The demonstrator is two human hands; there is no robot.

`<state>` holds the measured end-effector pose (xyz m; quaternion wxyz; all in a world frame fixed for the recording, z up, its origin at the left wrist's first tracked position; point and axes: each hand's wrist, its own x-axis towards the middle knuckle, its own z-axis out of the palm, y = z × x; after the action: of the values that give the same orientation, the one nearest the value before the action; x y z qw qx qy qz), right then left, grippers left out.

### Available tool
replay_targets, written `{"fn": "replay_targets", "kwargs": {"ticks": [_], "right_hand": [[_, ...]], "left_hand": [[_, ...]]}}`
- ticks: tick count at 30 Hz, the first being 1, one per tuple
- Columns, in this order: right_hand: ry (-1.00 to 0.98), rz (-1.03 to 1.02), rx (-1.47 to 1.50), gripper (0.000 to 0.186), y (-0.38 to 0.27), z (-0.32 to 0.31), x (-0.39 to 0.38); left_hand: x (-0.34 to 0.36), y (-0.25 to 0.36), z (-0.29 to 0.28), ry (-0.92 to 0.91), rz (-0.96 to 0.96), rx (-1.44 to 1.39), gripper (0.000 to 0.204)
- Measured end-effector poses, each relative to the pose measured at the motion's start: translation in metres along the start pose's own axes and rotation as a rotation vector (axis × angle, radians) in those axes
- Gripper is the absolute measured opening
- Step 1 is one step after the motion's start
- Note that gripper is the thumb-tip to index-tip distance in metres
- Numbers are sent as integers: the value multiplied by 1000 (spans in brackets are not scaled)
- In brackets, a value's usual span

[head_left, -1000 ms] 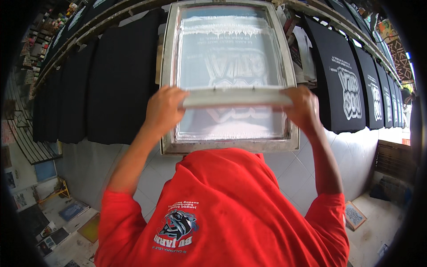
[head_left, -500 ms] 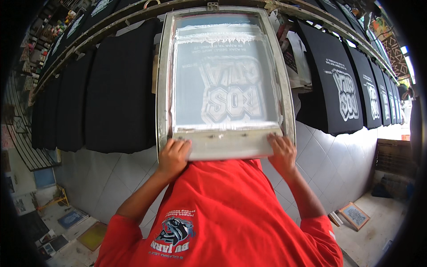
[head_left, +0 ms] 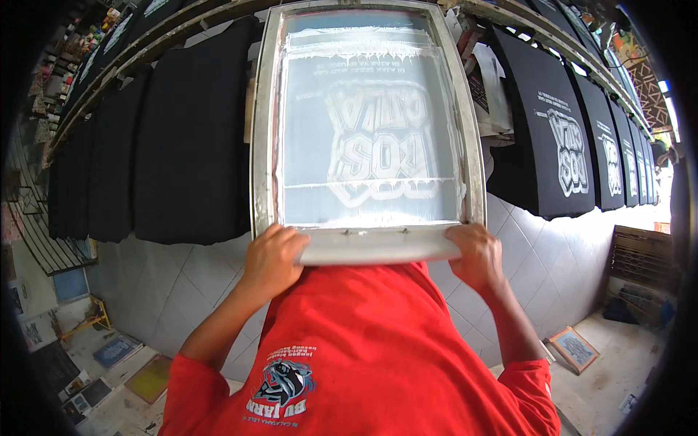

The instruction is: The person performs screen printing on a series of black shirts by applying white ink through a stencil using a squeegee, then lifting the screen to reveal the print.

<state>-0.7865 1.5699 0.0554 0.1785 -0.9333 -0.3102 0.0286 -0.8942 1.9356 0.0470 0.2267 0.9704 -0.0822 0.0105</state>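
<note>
A screen-printing frame (head_left: pixel 469 145) lies before me with its long sides running away from me. White ink streaks its mesh (head_left: pixel 309 145), and a pale lettered design shows through, upside down from my side. At the near end is a wide pale squeegee (head_left: pixel 374 248), slightly blurred, with a white ink line along its far edge. My left hand (head_left: pixel 275 260) is closed round the squeegee's left end. Its right end is gripped by my right hand (head_left: pixel 476 254). More white ink (head_left: pixel 356 47) is banked across the far end of the mesh.
Plain black fabric panels (head_left: pixel 193 131) hang over boards at left. At right, a row of black panels (head_left: pixel 549 145) carries white prints. A rail (head_left: pixel 211 14) runs behind the frame. Smaller framed screens (head_left: pixel 574 349) lie on the floor, over a tiled surface's right side.
Both hands and the squeegee have shifted slightly toward me, and the squeegee's tilt has changed. A thin white ink line now crosses the lower mesh. My hands keep their grip.
</note>
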Motion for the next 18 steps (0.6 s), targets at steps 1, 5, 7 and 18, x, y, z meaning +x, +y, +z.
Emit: {"fn": "replay_targets", "kwargs": {"ticks": [1,5,7,18], "right_hand": [[19,-4,-24,37,-2,5,0],[137,-61,-84,39,9,24,22],[159,-101,-94,40,22,29,39],[231,-170,-94,46,102,39,220]], "left_hand": [[-3,-1,6,18,-7,23,38],[12,-16,19,110,39,87,45],[29,-25,23,153,71,123,45],[183,-109,18,245,79,232,46]]}}
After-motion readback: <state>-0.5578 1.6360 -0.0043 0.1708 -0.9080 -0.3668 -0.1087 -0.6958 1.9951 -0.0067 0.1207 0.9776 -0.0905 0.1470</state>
